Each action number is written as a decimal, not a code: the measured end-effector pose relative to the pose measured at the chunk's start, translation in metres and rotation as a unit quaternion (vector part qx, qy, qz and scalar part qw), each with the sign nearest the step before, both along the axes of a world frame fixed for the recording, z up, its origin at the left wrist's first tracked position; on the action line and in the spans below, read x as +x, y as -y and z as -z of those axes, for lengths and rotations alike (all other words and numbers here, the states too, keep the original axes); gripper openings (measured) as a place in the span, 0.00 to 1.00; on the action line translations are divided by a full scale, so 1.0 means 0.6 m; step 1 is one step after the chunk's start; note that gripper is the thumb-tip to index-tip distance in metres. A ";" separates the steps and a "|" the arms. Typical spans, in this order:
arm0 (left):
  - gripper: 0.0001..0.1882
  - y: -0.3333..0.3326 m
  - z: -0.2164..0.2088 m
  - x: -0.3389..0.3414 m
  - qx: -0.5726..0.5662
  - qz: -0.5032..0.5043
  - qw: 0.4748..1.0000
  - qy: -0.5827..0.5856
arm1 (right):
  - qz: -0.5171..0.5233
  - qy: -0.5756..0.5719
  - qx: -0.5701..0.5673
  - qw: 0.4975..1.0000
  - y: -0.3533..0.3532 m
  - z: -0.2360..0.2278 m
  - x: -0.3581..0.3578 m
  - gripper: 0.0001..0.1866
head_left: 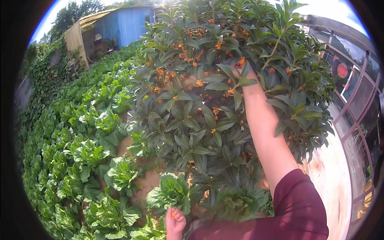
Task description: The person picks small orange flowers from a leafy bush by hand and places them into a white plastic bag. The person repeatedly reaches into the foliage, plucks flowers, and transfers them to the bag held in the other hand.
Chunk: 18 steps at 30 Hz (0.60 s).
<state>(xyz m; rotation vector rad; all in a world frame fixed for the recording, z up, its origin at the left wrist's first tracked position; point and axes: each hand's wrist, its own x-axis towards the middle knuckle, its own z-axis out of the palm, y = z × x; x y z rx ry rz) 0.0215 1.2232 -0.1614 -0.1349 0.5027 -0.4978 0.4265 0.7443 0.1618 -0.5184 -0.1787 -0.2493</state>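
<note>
A large osmanthus bush [200,140] with dark green leaves and clusters of small orange blossoms [218,45] fills the middle of the head view. My right arm stretches up into it, and my right hand [249,75] is among the upper leaves, close to an orange cluster. Leaves cover its fingers, so what they do is hidden. Low down, in front of a cabbage plant [170,192], my left hand [176,221] is closed with its fingers curled. A bit of orange blossom [173,214] shows between its thumb and fingers.
Rows of leafy cabbages [90,154] grow on the left, with brown soil [148,184] between some. A blue shed [120,28] stands at the far left. On the right, a pale path [330,180] runs beside a glazed frame wall [356,100].
</note>
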 end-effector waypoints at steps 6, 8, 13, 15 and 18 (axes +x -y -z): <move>0.16 0.023 -0.021 0.006 -0.003 0.002 1.000 0.016 | -0.128 -0.137 0.186 0.965 -0.071 -0.030 -0.103 0.09; 0.16 0.039 -0.029 0.011 -0.019 0.021 1.000 0.011 | -0.106 -0.138 0.215 0.961 -0.051 -0.031 -0.113 0.08; 0.16 0.047 -0.014 0.008 -0.029 0.049 0.998 0.032 | -0.113 -0.111 0.115 0.981 -0.044 -0.011 -0.110 0.09; 0.16 0.043 -0.015 0.010 -0.030 0.042 0.998 0.031 | -0.069 -0.109 0.067 0.989 -0.077 0.000 -0.122 0.10; 0.16 0.047 -0.019 0.017 -0.019 0.045 0.998 0.031 | -0.014 -0.127 0.117 0.985 -0.083 -0.006 -0.121 0.11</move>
